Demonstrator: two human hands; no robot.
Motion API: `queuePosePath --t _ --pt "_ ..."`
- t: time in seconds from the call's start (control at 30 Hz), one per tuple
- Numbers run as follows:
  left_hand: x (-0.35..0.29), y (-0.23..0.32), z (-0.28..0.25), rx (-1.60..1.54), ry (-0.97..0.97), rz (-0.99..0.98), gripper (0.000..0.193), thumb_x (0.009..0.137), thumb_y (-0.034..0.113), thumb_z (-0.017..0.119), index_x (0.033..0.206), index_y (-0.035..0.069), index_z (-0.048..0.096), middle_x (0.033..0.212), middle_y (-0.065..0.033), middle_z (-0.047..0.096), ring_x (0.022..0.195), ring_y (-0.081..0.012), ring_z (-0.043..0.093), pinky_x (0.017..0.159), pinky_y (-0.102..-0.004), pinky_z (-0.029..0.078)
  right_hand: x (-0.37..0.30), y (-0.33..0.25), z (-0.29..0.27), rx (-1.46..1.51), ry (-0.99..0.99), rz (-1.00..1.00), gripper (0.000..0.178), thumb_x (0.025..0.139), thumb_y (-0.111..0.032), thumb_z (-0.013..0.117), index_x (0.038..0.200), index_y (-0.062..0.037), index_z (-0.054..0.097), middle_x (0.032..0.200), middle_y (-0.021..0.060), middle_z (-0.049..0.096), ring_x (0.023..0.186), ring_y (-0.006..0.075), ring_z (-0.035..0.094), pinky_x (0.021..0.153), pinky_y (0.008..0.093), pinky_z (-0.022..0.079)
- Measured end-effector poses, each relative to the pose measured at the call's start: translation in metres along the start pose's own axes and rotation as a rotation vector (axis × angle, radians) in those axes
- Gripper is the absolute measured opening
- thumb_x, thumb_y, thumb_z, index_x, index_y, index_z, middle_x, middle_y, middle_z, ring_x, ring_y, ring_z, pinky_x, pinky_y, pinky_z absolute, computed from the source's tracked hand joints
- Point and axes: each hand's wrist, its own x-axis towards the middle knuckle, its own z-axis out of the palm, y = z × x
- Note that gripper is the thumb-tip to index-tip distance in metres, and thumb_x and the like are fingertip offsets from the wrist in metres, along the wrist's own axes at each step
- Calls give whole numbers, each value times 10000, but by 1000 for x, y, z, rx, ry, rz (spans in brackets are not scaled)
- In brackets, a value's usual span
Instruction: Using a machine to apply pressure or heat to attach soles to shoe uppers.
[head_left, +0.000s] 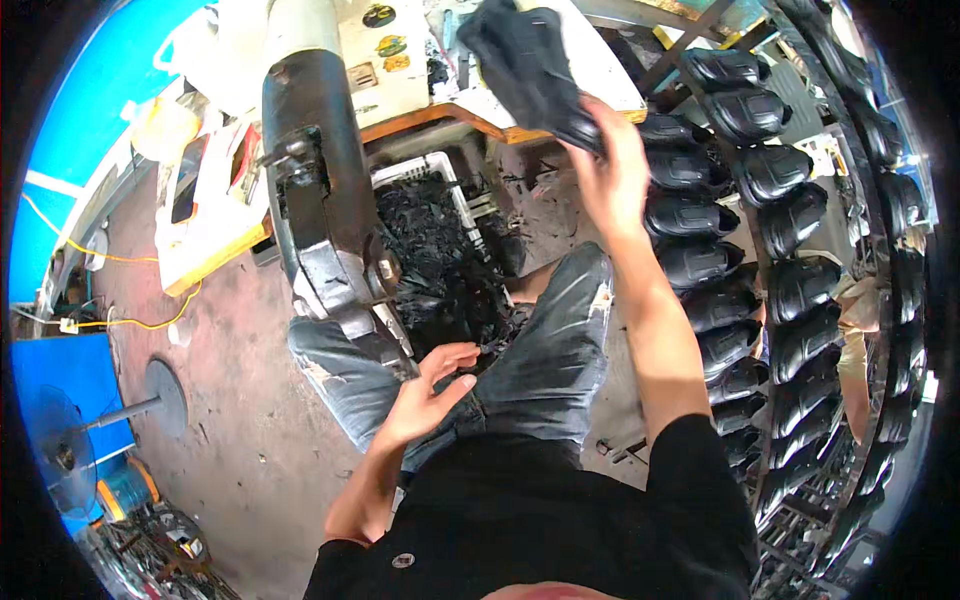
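Note:
My right hand (615, 165) is closed around one end of a black shoe (525, 75), which is lifted over the white worktable at the top. Motion smears the shoe, so its details are hard to make out. My left hand (430, 395) hovers above my lap with its fingers stretched out and thumb apart, holding nothing. Just beyond its fingertips is a white plastic crate (432, 165) heaped with black scraps (430, 245). Beside the crate, a dark, post-shaped machine (320, 185) reaches down to my left knee.
Racks on the right hold rows of black shoes (690, 220). The worktable (605, 75) has a wooden front edge. At the left are a small table (195, 255) with a phone (187, 180), a yellow cable (120, 322) and a standing fan (65, 450).

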Motion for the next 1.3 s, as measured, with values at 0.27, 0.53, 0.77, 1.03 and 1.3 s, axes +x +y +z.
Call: queuePosePath --t 0.27,0.53,0.77,1.03,1.3 --pt "29 24 -17 -720 74 402 874 869 108 807 1588 52 314 1660 -116 297 1510 -306 350 1169 -473 392 -144 -49 -138 1121 91 772 717 946 -202 753 1529 -16 380 1507 171 488 1388 343 493 1189 497 393" --pt "1 68 -3 -246 178 354 1194 691 225 962 1628 24 248 1715 -200 144 1552 -261 249 1226 -398 250 -243 -43 -121 1283 -31 1130 921 878 -329 826 1584 -34 313 1558 133 454 1395 309 494 1184 474 405" --pt "16 72 -13 -221 160 564 1223 667 253 978 1618 -4 252 1687 -255 198 1545 -295 258 1226 -421 245 -168 -39 -129 1219 87 958 861 792 -228 873 1493 -38 411 1416 140 558 1324 338 543 1151 503 426" --pt "0 37 -20 -576 474 460 1236 579 161 1002 1597 30 315 1568 -165 443 1295 -227 554 1030 -341 488 -81 -70 -133 1379 15 852 346 988 -316 581 1247 -86 587 1203 219 665 1121 309 644 998 465 537" --pt "-49 47 -70 -567 572 568 1140 647 105 921 1598 78 292 1515 -126 476 1225 -284 621 980 -419 582 -90 -119 -81 1046 -405 690 685 800 -13 774 1397 -30 438 1349 204 604 1245 304 606 1079 457 493"
